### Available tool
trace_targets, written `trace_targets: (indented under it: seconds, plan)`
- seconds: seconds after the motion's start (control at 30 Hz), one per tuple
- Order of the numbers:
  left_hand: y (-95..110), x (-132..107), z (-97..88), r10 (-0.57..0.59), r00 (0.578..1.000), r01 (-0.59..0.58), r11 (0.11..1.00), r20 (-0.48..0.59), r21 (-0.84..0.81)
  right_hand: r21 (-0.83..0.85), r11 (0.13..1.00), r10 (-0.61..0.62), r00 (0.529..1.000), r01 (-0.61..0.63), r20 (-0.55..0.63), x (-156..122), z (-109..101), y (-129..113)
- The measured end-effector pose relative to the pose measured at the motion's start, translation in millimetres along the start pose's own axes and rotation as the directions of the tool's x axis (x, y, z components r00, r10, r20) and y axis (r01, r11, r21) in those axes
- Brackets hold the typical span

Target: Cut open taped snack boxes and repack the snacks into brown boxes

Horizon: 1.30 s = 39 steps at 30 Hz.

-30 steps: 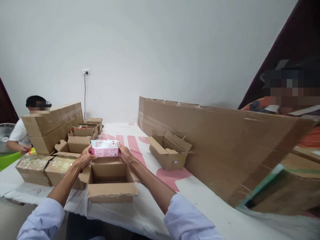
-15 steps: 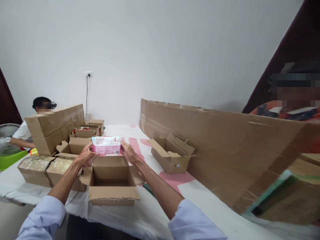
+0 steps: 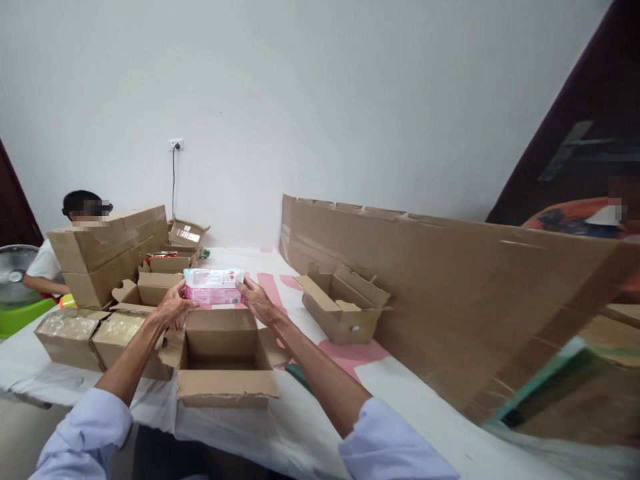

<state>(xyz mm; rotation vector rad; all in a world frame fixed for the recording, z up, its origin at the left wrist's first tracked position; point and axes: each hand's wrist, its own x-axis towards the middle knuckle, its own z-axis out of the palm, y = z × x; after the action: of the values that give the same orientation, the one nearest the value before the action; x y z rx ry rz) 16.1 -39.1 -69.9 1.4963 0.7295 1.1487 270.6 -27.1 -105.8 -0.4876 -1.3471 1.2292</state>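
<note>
A pink and white soft pack (image 3: pixel 214 288), which looks like a pack of wet wipes, is held up between my two hands. My left hand (image 3: pixel 173 303) grips its left end, and my right hand (image 3: pixel 257 299) grips its right end. Just below and nearer to me stands an open cardboard box (image 3: pixel 227 388) with its flaps spread; the part of its inside that shows has nothing in it. The pack is above the box's far flap, outside the opening.
Taped boxes (image 3: pixel 70 340) and stacked cartons (image 3: pixel 95 250) stand on the left, near a person in a dark cap (image 3: pixel 83 203). Another open box (image 3: pixel 343 313) sits to the right, before a long cardboard panel (image 3: pixel 430 287). Behind the panel is a second person (image 3: pixel 570 217).
Both hands keep hold of the pack in nearly the same place. At the back left, a small box has tipped up. The person on the right has shifted further right.
</note>
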Motion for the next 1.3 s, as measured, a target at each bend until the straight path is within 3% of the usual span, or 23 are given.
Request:
trace_targets:
  seconds: [0.17,0.23,0.3,0.33,0.4,0.5,0.63,0.83,0.97,1.03,1.13,1.3]
  plan:
    - [11.5,-7.2,14.0,0.074,0.986,-0.089,0.991,0.150,0.096,0.091,0.994,0.048,0.998,-0.051,0.039,-17.7,4.5,-3.8]
    - [11.2,-12.5,10.9,0.086,0.978,-0.117,0.981,0.192,0.157,0.160,0.985,0.060,0.998,-0.057,-0.018,-31.0,1.9,-3.6]
    - [7.0,-21.1,-0.7,0.095,0.980,-0.147,0.937,0.174,0.318,0.216,0.976,0.049,0.991,-0.020,-0.128,-46.1,-4.6,-3.6]
    - [3.8,-26.9,-8.9,0.097,0.984,-0.157,0.880,0.153,0.449,0.228,0.974,0.036,0.982,0.008,-0.187,-53.5,-8.9,-3.9]
    - [-3.7,-41.2,-26.7,0.081,0.988,-0.153,0.670,0.133,0.726,0.227,0.973,0.015,0.961,0.050,-0.277,-66.5,-17.8,-4.5]
    - [-12.8,-64.4,-46.6,0.008,0.991,-0.124,0.401,0.132,0.908,0.225,0.972,0.015,0.943,0.064,-0.334,-78.7,-26.4,-4.3]
    - [-12.1,-87.9,-54.2,-0.001,0.992,-0.115,0.323,0.122,0.939,0.227,0.972,0.022,0.937,0.062,-0.348,-83.7,-23.6,-2.9]
    - [3.2,-117.0,-66.7,-0.042,0.983,-0.143,0.417,0.176,0.898,0.212,0.975,0.010,0.945,0.063,-0.328,-86.6,-12.2,-12.1]
    - [14.7,-131.4,-78.4,-0.092,0.980,-0.123,0.418,0.177,0.900,0.194,0.979,-0.001,0.944,0.069,-0.329,-87.5,-12.9,-20.5]
    - [22.1,-132.7,-79.9,-0.121,0.973,-0.142,0.370,0.199,0.918,0.184,0.979,-0.014,0.939,0.082,-0.343,-86.9,-14.8,-23.0]
    - [28.9,-125.6,-75.1,-0.176,0.953,-0.206,0.225,0.248,0.952,0.179,0.978,-0.039,0.931,0.111,-0.363,-84.5,-18.0,-25.6]
    - [15.1,-97.2,-57.2,-0.266,0.945,-0.206,-0.035,0.190,0.978,0.193,0.966,-0.085,0.913,0.174,-0.399,-76.6,-22.8,-32.2]
